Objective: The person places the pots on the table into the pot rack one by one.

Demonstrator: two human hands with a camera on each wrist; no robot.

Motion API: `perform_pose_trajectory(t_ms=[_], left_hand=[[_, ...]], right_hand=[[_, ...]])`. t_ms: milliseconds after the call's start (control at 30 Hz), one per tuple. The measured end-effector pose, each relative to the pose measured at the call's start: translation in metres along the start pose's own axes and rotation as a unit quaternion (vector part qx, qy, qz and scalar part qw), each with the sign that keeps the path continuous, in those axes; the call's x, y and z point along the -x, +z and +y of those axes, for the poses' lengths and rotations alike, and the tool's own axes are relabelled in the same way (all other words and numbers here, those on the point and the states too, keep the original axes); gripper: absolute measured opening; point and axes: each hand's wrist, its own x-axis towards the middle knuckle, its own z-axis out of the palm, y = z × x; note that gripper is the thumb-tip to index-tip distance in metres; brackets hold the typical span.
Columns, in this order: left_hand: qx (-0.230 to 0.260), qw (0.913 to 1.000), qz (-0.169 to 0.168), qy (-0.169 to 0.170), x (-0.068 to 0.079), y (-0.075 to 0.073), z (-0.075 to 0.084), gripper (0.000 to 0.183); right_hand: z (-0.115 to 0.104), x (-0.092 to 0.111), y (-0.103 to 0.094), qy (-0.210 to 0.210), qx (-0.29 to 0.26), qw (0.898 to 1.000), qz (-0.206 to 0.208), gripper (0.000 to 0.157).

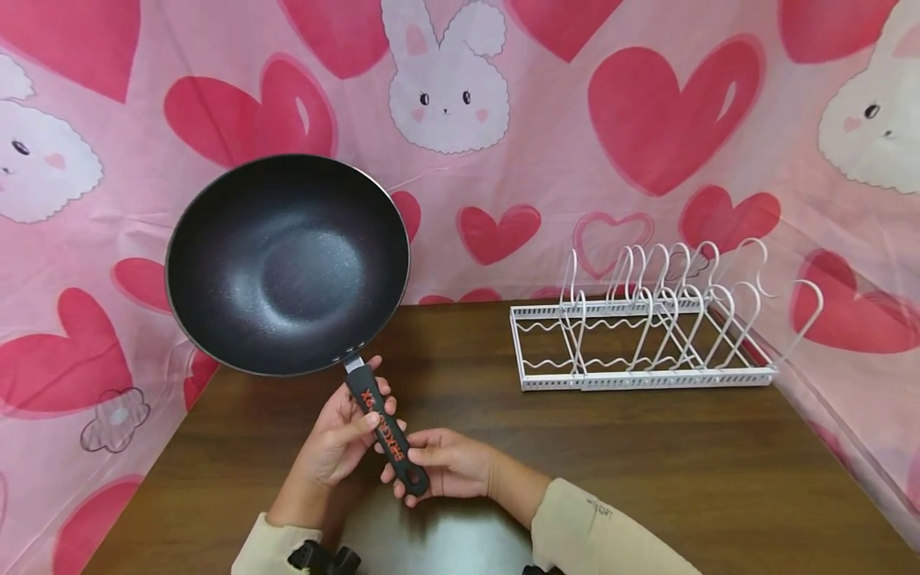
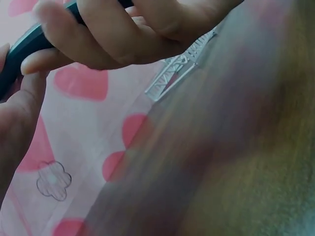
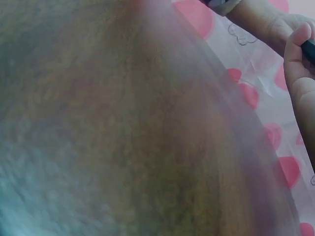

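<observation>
A black wok (image 1: 287, 263) is held up over the table in the head view, its dark inside facing me and tilted to the left. Its black handle (image 1: 384, 423) with red lettering slants down to the right. My left hand (image 1: 341, 435) grips the upper part of the handle, thumb across the front. Lower down, my right hand (image 1: 449, 465) holds the handle near its end with the hanging hole, thumb on top. In the left wrist view, fingers wrap round the dark handle (image 2: 29, 44). Only the tip of the handle (image 3: 309, 49) shows in the right wrist view.
A white wire rack (image 1: 647, 379) with several upright curved dividers stands at the back right of the brown wooden table (image 1: 647, 463). Behind and at the sides hangs a pink cloth (image 1: 446, 184) printed with hearts and rabbits.
</observation>
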Motion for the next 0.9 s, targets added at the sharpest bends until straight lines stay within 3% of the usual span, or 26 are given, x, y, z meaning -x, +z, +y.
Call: perform_pose_trajectory(t_ms=[233,400,533,767,900], left_hand=[[-0.02,0.9989,-0.011,-0.04,-0.011,0.012,0.004,0.068],[-0.101,0.9935,0.006,-0.053,-0.021,0.025,0.005,0.064],[-0.144,0.9882,0.043,-0.028,-0.029,0.037,0.002,0.058],[-0.136,0.9845,0.104,0.039,-0.039,0.053,-0.009,0.047],[-0.14,0.9821,0.118,0.045,-0.043,0.056,-0.015,0.048]], right_hand=[[0.007,0.009,-0.001,-0.019,-0.01,1.0,-0.02,0.039],[0.001,0.017,-0.004,-0.041,0.001,0.999,-0.028,0.045],[-0.01,0.023,-0.006,-0.054,0.018,0.998,-0.022,0.043],[-0.027,0.031,-0.009,-0.073,0.048,0.996,-0.009,0.037],[-0.032,0.036,-0.011,-0.076,0.07,0.995,0.01,0.031]])
